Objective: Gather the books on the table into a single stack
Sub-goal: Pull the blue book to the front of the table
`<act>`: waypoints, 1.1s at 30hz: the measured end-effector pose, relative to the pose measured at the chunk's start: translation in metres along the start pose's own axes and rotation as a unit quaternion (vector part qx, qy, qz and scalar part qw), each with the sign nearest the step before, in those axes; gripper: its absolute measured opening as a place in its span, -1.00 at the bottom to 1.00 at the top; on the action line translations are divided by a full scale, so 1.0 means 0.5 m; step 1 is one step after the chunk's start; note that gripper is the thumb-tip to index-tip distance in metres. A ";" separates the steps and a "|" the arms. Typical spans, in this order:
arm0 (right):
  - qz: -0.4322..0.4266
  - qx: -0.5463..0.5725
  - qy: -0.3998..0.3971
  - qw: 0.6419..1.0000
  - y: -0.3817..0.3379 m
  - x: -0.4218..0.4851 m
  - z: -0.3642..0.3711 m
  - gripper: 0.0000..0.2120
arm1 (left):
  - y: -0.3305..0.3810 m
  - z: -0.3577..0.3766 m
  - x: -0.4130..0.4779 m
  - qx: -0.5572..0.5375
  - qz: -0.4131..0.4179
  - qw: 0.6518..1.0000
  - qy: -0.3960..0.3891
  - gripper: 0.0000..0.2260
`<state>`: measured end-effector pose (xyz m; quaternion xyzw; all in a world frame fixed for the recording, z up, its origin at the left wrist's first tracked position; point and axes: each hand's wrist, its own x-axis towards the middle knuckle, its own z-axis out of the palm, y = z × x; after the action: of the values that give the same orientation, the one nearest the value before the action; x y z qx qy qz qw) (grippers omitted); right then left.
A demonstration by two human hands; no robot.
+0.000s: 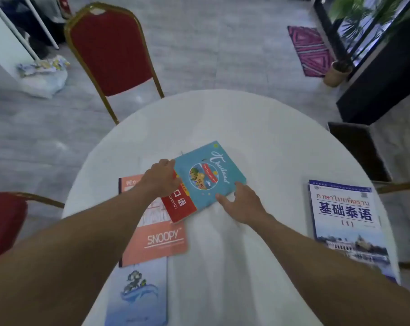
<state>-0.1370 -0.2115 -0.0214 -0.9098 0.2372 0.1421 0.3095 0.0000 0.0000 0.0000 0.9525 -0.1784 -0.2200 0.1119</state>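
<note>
We had the left hand (160, 178) gripping the teal Thailand book (208, 176) at its left edge, right hand (242, 203) loose-fingered on its near corner; red book (179, 207) under it, between both hands.

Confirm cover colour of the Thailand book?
Teal-blue cover on the Thailand book, white script title, round illustrated map emblem. Head view, table centre.
</note>
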 end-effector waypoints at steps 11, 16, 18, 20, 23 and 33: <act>0.000 0.042 -0.003 0.999 -0.012 0.010 0.087 -0.44 | -0.030 0.031 0.043 0.039 -0.043 0.998 -0.015 -0.21; 0.016 0.054 0.002 0.998 -0.002 0.002 0.088 -0.44 | -0.026 0.049 0.021 0.055 -0.038 0.998 -0.011 -0.37; 0.043 0.079 0.004 0.996 0.007 -0.006 0.083 -0.45 | -0.010 0.063 0.006 0.069 -0.038 0.997 -0.026 -0.33; 0.079 0.121 0.010 0.989 0.018 -0.015 0.075 -0.43 | 0.013 0.084 -0.010 0.068 -0.037 0.996 -0.047 -0.27; 0.097 0.113 -0.002 0.989 0.045 -0.031 0.064 -0.36 | 0.053 0.117 -0.038 0.050 -0.026 0.997 -0.057 -0.26; 0.084 0.055 -0.062 0.993 0.198 -0.135 0.043 -0.21 | 0.169 0.223 -0.168 -0.003 -0.006 0.993 -0.121 -0.03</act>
<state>-0.2480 -0.2435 -0.0595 -0.8577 0.3004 0.2102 0.3605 -0.1462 -0.0592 -0.0416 0.9197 -0.1838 -0.3347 0.0912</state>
